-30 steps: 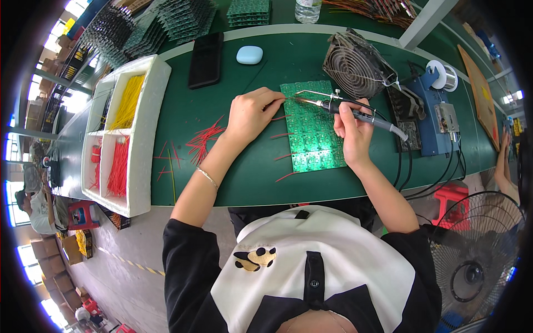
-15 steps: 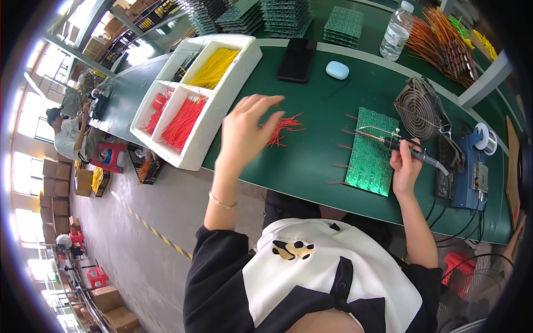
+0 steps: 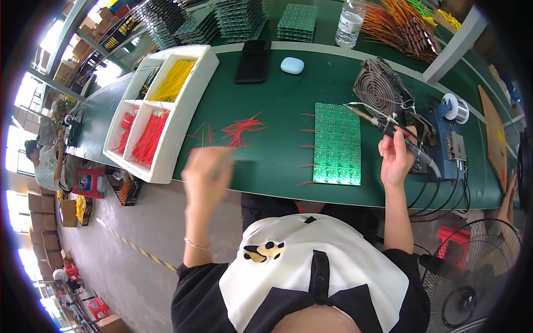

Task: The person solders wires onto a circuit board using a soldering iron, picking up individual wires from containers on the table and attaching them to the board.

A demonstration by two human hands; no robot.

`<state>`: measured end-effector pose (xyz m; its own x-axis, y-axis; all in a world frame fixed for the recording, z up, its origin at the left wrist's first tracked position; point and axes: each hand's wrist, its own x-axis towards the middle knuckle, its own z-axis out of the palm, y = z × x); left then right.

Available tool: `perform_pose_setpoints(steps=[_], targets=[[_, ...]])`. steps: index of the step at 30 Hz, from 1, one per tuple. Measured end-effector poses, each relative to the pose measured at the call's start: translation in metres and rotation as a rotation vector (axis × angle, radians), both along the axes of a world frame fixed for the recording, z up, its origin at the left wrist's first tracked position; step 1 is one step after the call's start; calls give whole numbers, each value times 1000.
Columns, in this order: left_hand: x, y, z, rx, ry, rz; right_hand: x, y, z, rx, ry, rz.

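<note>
Where right fingers (image 3: 399,144) close, iron (image 3: 387,128) lies

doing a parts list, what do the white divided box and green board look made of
White divided box: probably plastic foam with a matt finish, judging by its thick, pale walls. Green board: likely coated circuit-board laminate, somewhat glossy, given its fine pattern and bright sheen.

The circuit board (image 3: 337,145) lies right of loose wires (image 3: 240,130).

Illumination is bright across the green bench (image 3: 277,166), with overexposed windows (image 3: 16,206) at the left rim, glare on the circuit board's (image 3: 337,144) lower end, motion blur on the left hand (image 3: 208,171), a shadow beside it, and fisheye curvature ending in black corners.
</note>
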<state>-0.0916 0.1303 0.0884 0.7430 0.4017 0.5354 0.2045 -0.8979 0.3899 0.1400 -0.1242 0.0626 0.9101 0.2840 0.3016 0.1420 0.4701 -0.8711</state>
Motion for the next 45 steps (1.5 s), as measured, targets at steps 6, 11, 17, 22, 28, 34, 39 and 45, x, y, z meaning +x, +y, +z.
perform_pose_setpoints(steps=[6, 11, 17, 22, 28, 34, 39, 45], targets=[[63, -90, -30, 128, 46, -498, -20, -29, -11, -18, -125, -156], [73, -100, -54, 250, -25, -530, -25, -47, -33, -47, -10, -251], [55, -86, -25, 169, -13, -449, -30, -48, -37, -68, 44, -285], [12, 47, 17, 368, -119, 90, -30, -49, -38, -125, 25, -311], [-50, 211, 62, 153, 17, 371, -33, -44, -35, -155, 61, -353], [39, 256, 51, 96, 234, 175, -33, -38, -32, -175, -1, -398], [84, 332, 19, 118, 207, 464, -29, -40, -30, -145, 28, -429], [67, 401, -9, -5, 514, 552, -28, -41, -36, -124, 91, -512]])
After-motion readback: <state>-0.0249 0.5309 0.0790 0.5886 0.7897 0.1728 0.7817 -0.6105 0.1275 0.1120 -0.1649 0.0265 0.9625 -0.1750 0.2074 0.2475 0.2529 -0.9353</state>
